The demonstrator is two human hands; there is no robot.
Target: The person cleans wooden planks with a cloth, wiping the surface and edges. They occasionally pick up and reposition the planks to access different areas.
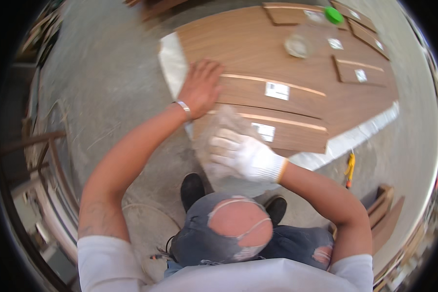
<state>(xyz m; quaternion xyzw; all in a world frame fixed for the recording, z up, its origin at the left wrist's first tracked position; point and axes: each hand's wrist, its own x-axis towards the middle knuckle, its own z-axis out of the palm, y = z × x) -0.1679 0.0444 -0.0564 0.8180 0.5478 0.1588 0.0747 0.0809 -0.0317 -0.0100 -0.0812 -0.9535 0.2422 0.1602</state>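
My bare left hand, a metal bracelet at its wrist, lies with fingers stretched out over the left end of a brown wooden panel. Directly nearer to me is a second wooden panel, and both carry a white label and a pale strip along one edge. In a white knit glove, my right hand presses a greyish cloth against the left end of the nearer panel. Motion blurs the cloth and part of the glove.
A clear bottle with a green cap stands on the large brown board under the panels. Smaller labelled panels lie at its far right. A yellow-handled tool rests on the concrete floor, near wooden pieces at right.
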